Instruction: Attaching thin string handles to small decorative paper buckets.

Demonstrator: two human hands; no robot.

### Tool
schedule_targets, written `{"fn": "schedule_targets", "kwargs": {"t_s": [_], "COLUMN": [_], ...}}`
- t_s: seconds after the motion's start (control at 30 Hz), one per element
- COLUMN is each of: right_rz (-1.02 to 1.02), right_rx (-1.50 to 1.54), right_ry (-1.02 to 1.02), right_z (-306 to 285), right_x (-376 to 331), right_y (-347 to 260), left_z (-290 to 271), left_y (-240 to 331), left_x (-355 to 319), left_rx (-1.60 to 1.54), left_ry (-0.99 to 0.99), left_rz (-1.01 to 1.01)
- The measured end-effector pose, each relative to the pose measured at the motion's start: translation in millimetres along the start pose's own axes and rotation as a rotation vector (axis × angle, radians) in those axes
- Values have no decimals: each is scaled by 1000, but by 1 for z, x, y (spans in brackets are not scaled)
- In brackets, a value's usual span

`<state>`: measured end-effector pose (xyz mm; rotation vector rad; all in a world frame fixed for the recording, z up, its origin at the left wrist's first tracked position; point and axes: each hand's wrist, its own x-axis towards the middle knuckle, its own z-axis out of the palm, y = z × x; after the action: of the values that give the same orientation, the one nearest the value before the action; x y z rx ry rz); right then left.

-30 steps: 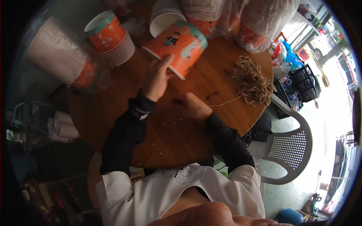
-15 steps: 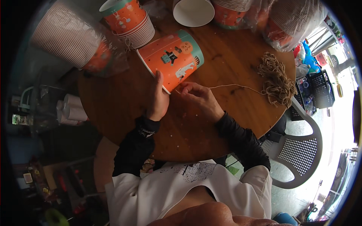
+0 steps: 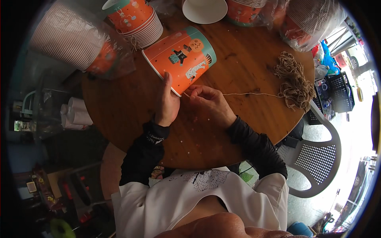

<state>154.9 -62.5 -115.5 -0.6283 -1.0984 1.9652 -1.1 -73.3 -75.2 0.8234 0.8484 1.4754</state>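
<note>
My left hand (image 3: pixel 168 102) grips an orange and teal paper bucket (image 3: pixel 180 57) near its white rim, thumb on the printed outside and the other fingers hidden behind or under it. The bucket lies tilted on its side, rim toward the lower left. At the lower edge of that rim, my right hand (image 3: pixel 208 102) pinches a thin tan string (image 3: pixel 246 94) between thumb and fingertips. From there the string runs right across the table to a loose tangled heap of string (image 3: pixel 294 81). Where the string's near end meets the bucket is hidden by my fingers.
Stacked paper buckets (image 3: pixel 137 23) stand at the back left, beside a plastic-wrapped stack (image 3: pixel 65 37). A white-lined bucket (image 3: pixel 204 10) and more wrapped stacks (image 3: pixel 311 20) line the far edge of the round wooden table (image 3: pixel 238 131). A grey plastic chair (image 3: pixel 315 162) stands at the right.
The bucket has turned slightly in my left hand, so its printed figures sit a little differently. My right hand stays pinched at the rim, and the string looks straighter.
</note>
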Motion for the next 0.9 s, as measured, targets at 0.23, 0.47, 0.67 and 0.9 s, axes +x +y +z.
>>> {"fn": "schedule_targets", "kwargs": {"t_s": [0.23, 0.47, 0.67, 0.9], "right_rz": [105, 25, -29, -125], "right_rx": [51, 35, 17, -155], "right_ry": [18, 128, 165, 243], "right_z": [5, 0, -4, -5], "right_x": [-3, 1, 2, -2], "right_y": [-7, 4, 0, -15], "left_z": [0, 0, -24, -16], "left_y": [-3, -21, -40, -32], "left_x": [-1, -10, -10, -16], "left_rx": [-9, -55, -219, 555], "left_ry": [2, -100, -139, -152], "left_rz": [16, 31, 43, 192]}}
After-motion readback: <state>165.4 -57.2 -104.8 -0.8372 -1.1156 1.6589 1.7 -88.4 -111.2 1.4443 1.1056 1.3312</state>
